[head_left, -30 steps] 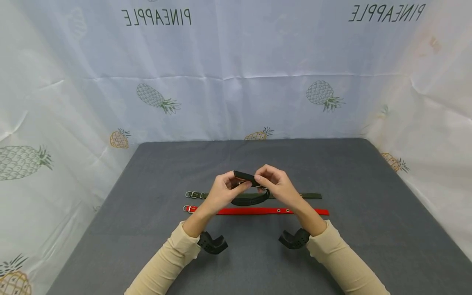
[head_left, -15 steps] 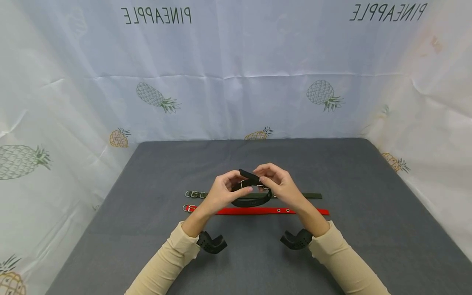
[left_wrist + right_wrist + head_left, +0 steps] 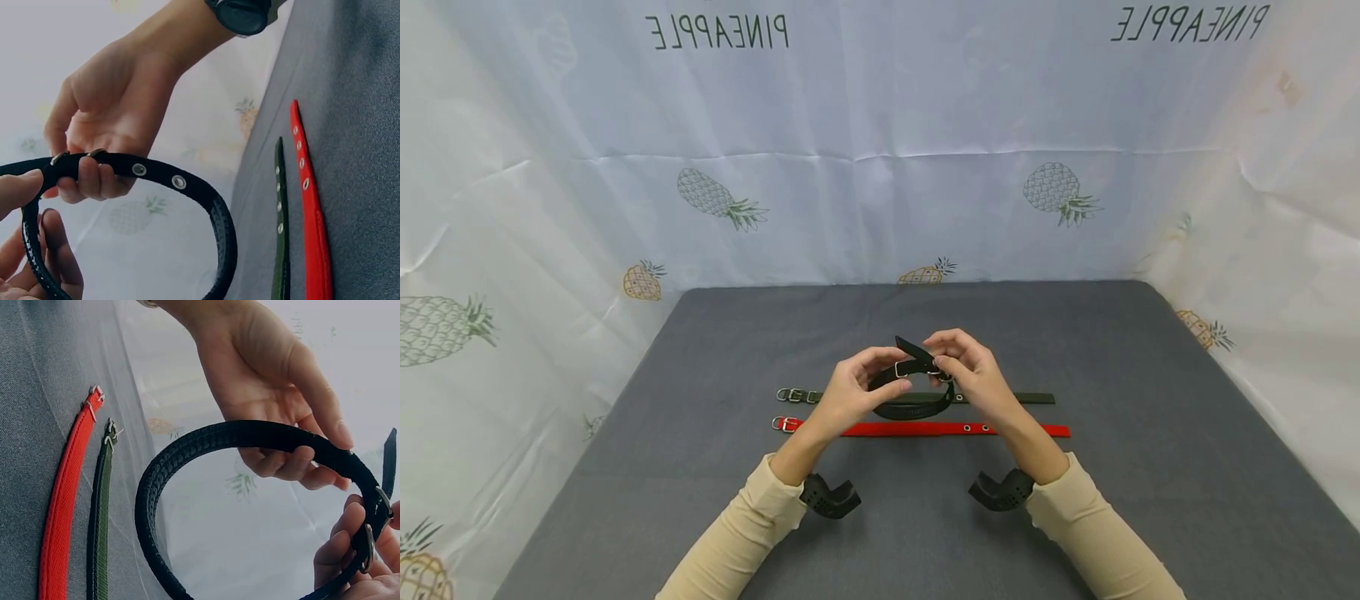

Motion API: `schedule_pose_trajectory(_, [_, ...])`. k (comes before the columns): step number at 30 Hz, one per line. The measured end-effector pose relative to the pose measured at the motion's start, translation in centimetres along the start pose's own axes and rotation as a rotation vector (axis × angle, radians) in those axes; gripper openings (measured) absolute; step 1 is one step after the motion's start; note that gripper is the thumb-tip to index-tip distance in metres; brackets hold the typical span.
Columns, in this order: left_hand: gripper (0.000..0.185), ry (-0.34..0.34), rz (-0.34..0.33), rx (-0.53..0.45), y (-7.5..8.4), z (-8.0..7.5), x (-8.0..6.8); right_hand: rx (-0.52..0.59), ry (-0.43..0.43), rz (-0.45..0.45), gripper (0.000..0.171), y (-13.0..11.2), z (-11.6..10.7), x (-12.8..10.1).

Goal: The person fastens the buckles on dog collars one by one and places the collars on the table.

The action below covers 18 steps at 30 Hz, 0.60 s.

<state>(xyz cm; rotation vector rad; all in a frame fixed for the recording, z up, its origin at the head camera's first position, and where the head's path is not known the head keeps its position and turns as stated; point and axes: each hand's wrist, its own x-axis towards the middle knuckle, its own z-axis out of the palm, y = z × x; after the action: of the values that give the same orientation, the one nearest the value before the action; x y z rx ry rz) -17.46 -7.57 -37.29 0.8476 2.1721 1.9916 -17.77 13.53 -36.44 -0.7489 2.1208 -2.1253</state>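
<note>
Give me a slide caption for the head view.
Both hands hold a looped black collar above red and green collars.

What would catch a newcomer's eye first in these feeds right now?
The black collar, bent into a loop and held above the middle of the grey table, with the left hand and right hand pinching it near its buckle. Next, the red collar lying flat and straight just below the hands, with a dark green collar parallel behind it.
</note>
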Motion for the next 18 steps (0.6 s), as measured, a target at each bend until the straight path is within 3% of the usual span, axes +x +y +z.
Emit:
schedule_pose_trajectory(5, [0.034,0.020,-0.034,-0.011,-0.19,0.04,0.11,0.017,0.014,0.028,0.017,0.02,0.04,-0.01])
schedule_pose_trajectory(13, [0.034,0.041,-0.001,-0.027,-0.19,0.15,0.36,0.033,0.003,0.094,0.020,-0.13,0.02,0.01])
schedule_pose_trajectory(18, [0.031,0.045,0.008,0.021,-0.26,0.17,0.40,-0.002,-0.018,0.107,0.021,-0.46,0.15,0.07])
